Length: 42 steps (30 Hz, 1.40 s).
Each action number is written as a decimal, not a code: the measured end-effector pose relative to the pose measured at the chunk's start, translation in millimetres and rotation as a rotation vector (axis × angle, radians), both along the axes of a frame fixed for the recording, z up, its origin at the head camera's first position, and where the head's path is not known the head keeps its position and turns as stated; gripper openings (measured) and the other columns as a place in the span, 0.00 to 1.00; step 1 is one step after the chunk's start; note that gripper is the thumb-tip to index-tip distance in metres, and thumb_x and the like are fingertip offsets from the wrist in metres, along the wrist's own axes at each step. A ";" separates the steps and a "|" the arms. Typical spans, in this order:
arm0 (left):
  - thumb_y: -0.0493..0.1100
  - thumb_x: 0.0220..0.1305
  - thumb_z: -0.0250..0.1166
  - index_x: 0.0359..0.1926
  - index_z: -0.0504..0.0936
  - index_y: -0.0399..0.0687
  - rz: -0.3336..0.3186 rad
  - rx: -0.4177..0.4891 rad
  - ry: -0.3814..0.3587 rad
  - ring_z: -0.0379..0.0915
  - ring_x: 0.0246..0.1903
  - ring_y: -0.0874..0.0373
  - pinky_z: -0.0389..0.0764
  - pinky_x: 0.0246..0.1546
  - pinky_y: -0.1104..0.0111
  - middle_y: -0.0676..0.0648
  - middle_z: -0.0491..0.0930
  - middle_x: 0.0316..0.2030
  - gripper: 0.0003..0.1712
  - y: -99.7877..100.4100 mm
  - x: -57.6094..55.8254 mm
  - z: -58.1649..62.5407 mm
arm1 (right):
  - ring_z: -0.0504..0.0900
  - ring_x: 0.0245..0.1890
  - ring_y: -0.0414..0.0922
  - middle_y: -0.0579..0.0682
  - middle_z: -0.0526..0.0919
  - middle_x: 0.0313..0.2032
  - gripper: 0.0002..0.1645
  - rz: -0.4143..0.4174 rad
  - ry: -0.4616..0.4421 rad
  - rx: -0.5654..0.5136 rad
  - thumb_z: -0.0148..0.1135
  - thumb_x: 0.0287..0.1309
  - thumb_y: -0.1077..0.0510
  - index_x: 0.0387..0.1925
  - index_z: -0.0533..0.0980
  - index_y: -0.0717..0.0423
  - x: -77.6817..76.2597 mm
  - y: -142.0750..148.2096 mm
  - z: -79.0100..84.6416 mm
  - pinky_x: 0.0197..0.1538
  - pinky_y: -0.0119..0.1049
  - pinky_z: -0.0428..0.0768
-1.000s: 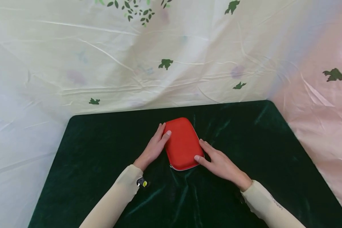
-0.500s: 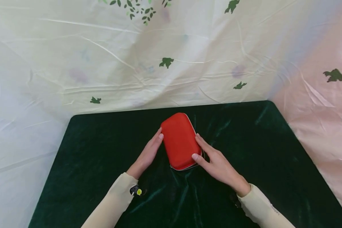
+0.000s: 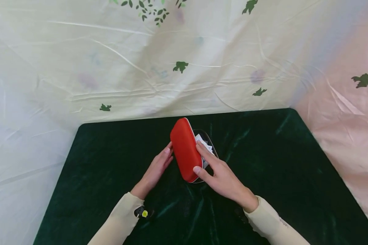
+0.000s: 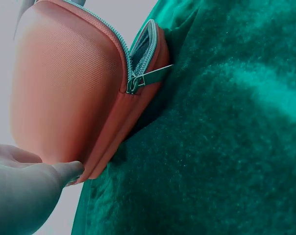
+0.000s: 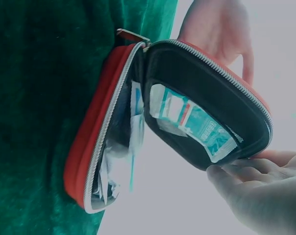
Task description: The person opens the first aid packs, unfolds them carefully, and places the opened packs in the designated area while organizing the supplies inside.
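A red hard-shell zip case (image 3: 184,149) lies on the dark green cloth with its lid raised steeply. My right hand (image 3: 225,175) holds the lid by its right edge, thumb on the red face and fingers at the rim. With straight fingers, my left hand (image 3: 154,166) touches the hinge side. Teal and white sachets (image 5: 202,127) sit in the lid's black lining in the right wrist view. White and clear packets (image 5: 116,169) fill the lower half, mostly hidden from the head view. The zip pull (image 4: 150,77) hangs at the near corner in the left wrist view.
A dark green velvety cloth (image 3: 116,146) covers the table, with a few creases near the front. Behind and at the sides hangs a pale patterned curtain (image 3: 135,81). A small dark device with a yellow part (image 3: 142,212) is strapped at the left wrist.
The case's lid has swung up and to the left from closed, uncovering the packets. My right hand has moved left with the lid's edge. My left hand has shifted slightly left and down.
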<state>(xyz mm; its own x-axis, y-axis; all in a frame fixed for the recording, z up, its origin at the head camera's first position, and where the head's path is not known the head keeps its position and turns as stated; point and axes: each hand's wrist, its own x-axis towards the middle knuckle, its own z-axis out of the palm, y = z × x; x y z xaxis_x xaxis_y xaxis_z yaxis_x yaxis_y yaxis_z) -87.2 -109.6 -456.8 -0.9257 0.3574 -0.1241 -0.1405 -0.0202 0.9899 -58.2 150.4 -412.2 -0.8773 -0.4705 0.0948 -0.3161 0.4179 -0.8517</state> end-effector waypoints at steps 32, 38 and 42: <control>0.60 0.83 0.39 0.84 0.43 0.53 0.044 0.101 -0.027 0.52 0.78 0.45 0.60 0.74 0.44 0.46 0.48 0.82 0.38 -21.0 -3.7 22.5 | 0.59 0.78 0.48 0.41 0.53 0.81 0.38 0.176 -0.011 -0.003 0.52 0.79 0.47 0.83 0.52 0.38 -10.9 -16.5 0.9 0.76 0.60 0.58; 0.56 0.82 0.49 0.84 0.43 0.55 0.090 0.049 -0.039 0.60 0.74 0.43 0.64 0.70 0.39 0.44 0.56 0.79 0.40 -28.2 -4.2 22.4 | 0.66 0.74 0.58 0.55 0.56 0.80 0.38 0.061 0.028 0.085 0.51 0.79 0.45 0.83 0.53 0.44 -30.5 13.3 -6.1 0.71 0.64 0.65; 0.53 0.80 0.54 0.84 0.44 0.52 0.119 0.022 -0.075 0.65 0.72 0.44 0.69 0.69 0.46 0.43 0.59 0.78 0.42 -32.0 -3.8 24.4 | 0.58 0.78 0.56 0.54 0.55 0.80 0.39 0.008 0.010 0.150 0.50 0.79 0.42 0.82 0.53 0.47 -46.9 29.0 -13.6 0.74 0.62 0.61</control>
